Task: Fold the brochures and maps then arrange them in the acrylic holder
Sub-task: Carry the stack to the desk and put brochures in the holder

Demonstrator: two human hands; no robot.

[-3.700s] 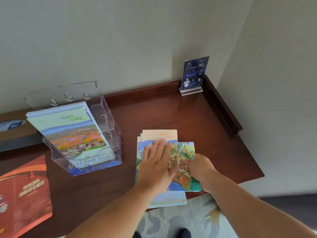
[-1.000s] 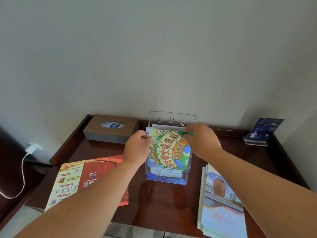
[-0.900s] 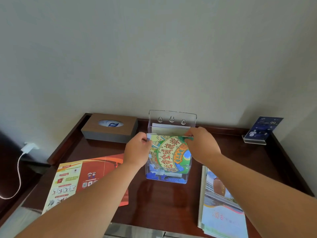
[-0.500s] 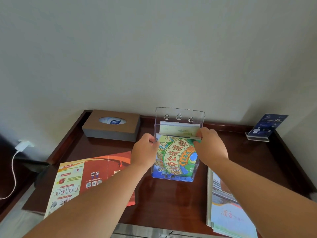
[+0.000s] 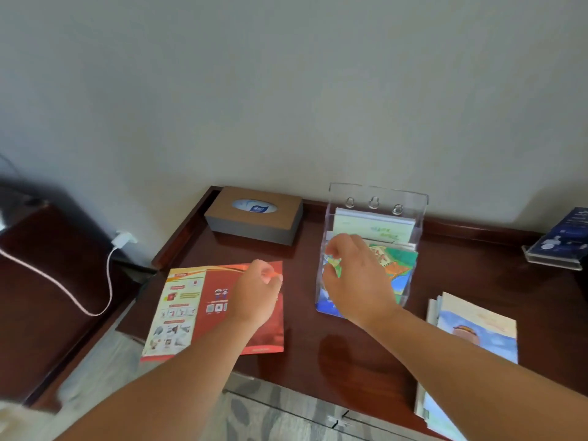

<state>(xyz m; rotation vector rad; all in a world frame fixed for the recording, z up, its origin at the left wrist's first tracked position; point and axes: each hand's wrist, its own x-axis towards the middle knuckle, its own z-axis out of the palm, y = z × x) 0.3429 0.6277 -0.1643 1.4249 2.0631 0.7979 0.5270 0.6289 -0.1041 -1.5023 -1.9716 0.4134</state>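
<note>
A stack of folded leaflets [image 5: 471, 338] waits at the near right edge of the tabletop [image 5: 318, 361]. The left hand [image 5: 257, 291], which steadied the map half a second ago, now curls its fingers on the flat red brochure [image 5: 197, 313] and seems to pinch its far corner, likely the next piece to fold. The right hand [image 5: 356, 278] lingers with bent fingers against the acrylic holder [image 5: 362, 192]; whether it grips anything cannot be told. Inside, the cartoon-bright map [image 5: 397, 265] stands seated before a pale green brochure [image 5: 375, 227].
</note>
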